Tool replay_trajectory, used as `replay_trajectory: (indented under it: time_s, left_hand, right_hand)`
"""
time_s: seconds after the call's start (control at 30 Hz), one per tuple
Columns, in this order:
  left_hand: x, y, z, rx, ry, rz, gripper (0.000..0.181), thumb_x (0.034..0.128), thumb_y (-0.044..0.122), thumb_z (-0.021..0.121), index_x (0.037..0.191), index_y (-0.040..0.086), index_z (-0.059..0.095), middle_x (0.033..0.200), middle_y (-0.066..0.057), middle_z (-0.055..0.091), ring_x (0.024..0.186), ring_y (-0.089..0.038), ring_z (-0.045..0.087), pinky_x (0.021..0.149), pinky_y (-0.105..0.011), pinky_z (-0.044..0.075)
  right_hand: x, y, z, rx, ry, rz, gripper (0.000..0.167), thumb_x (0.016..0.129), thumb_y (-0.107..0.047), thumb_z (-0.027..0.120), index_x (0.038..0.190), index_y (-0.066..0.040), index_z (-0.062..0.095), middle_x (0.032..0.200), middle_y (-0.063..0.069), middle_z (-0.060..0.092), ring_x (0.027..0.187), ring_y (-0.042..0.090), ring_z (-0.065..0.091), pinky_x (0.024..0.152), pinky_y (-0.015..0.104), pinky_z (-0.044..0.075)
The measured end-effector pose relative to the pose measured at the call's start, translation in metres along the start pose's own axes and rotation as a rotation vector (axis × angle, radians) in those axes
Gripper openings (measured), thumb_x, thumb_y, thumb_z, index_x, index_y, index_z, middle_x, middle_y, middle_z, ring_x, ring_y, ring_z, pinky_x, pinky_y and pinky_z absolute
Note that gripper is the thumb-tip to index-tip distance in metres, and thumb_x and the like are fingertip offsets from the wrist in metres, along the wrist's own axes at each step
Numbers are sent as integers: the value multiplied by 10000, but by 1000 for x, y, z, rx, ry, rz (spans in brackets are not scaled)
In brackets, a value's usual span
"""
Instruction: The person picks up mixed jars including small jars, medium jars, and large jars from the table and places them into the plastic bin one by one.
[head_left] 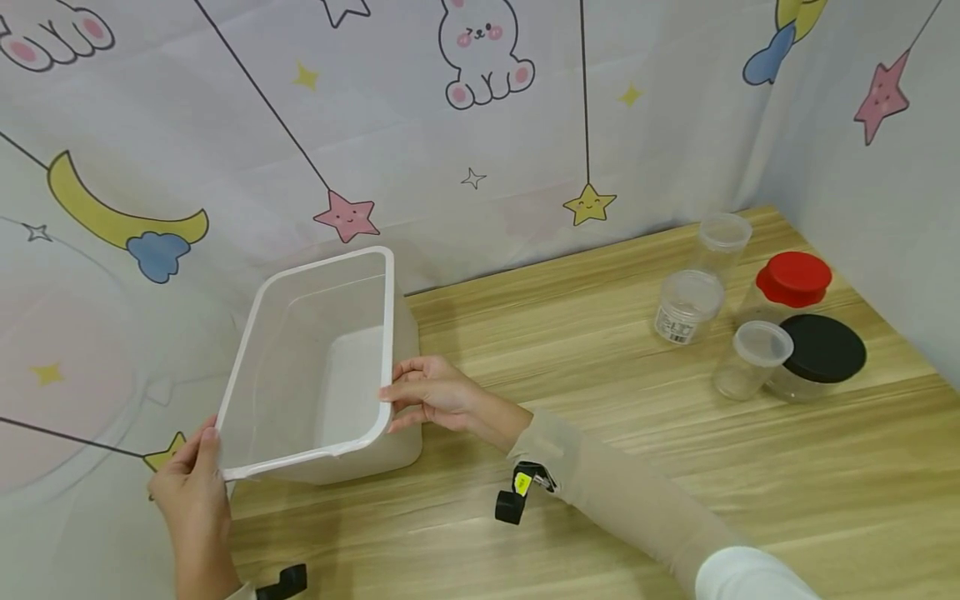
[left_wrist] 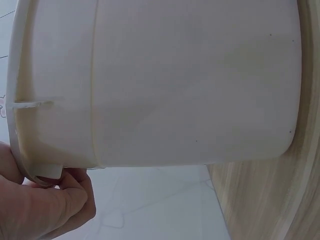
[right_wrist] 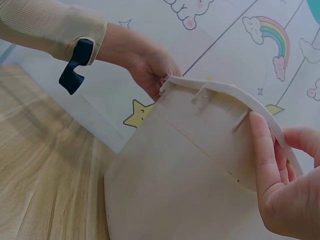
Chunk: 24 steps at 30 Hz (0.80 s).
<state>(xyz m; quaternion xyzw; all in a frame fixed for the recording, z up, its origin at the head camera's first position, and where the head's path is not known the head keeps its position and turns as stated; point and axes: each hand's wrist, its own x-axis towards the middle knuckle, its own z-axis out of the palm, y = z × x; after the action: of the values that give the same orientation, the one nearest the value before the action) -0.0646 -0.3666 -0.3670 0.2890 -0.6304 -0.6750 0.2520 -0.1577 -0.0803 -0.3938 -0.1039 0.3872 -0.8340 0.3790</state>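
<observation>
I see a white plastic tub [head_left: 300, 358] at the left end of the wooden table [head_left: 525, 350], close to the picture cloth [head_left: 420, 150]; the left hand [head_left: 191, 479] pinches its near left corner, thumb on top and fingers tucked below; the right hand [head_left: 435, 394] pinches the right side of the rim [head_left: 389, 325] between thumb and fingers; to hold it well, I think both hands should squeeze the same and move together, so it does not tip or slip; the rim might bend if one hand pulls too hard; I cannot tell if the bottom sits flat on the wood; I count two hands, one table, one tub and five see-through pots, well apart from it on the right: one red-lidded jar [head_left: 793, 283], one black-lidded jar [head_left: 823, 350], one small cup [head_left: 753, 358] with a pale lid, one jar with a label [head_left: 690, 308] and one clear jar [head_left: 723, 250] at the back.
</observation>
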Motion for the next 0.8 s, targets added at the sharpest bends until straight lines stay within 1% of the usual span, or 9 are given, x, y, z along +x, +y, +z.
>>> replay_trajectory:
  time_s: [0.2, 0.37, 0.43, 0.53, 0.63, 0.8]
  left_hand:
    - [-1, 1, 3, -21, 1, -7, 378, 969, 140, 634, 1301, -41, 618, 985, 65, 682, 1093, -156, 599, 784, -135, 523]
    - [-2, 1, 2, -32, 12, -32, 308, 964, 141, 639, 1242, 17, 684, 1034, 57, 672, 1081, -144, 598, 783, -137, 525]
    - [-2, 1, 2, -34, 14, -34, 312, 963, 136, 639, 1246, 10, 680, 1034, 52, 674, 1086, -146, 596, 785, -137, 525]
    - [-3, 0, 2, -37, 2, -18, 348, 965, 135, 635, 1277, -20, 646, 1005, 55, 681, 1102, -154, 590, 795, -135, 522]
    - [-3, -2, 4, -42, -6, 16, 360, 963, 121, 639, 1277, -54, 629, 973, 48, 692, 1080, -151, 601, 794, -132, 522]
    - [-4, -3, 7, -52, -11, 64, 302, 958, 83, 649, 1222, -64, 664, 927, 37, 710, 979, -100, 642, 774, -129, 529]
  right_hand:
    - [-1, 0, -2, -1, -3, -5, 142, 935, 138, 548, 949, -2, 558, 857, 82, 666, 730, 185, 653, 640, 321, 611]
    - [-3, 0, -2, 4, -6, -13, 109, 929, 129, 564, 975, 30, 565, 862, 82, 672, 738, 190, 656, 639, 319, 611]
    - [-4, 0, -2, 3, -4, -15, 107, 927, 126, 566, 971, 28, 564, 866, 85, 669, 738, 189, 654, 637, 319, 611]
    - [-5, 0, -3, 4, -4, -17, 119, 928, 128, 560, 954, 12, 562, 870, 90, 661, 735, 187, 654, 633, 319, 610]
    - [-6, 0, -4, 6, -5, -17, 126, 927, 130, 560, 955, 7, 563, 871, 92, 661, 733, 188, 654, 636, 324, 611]
    - [-7, -1, -6, 2, -11, -22, 115, 930, 126, 561, 980, 22, 565, 869, 84, 669, 735, 187, 654, 647, 332, 613]
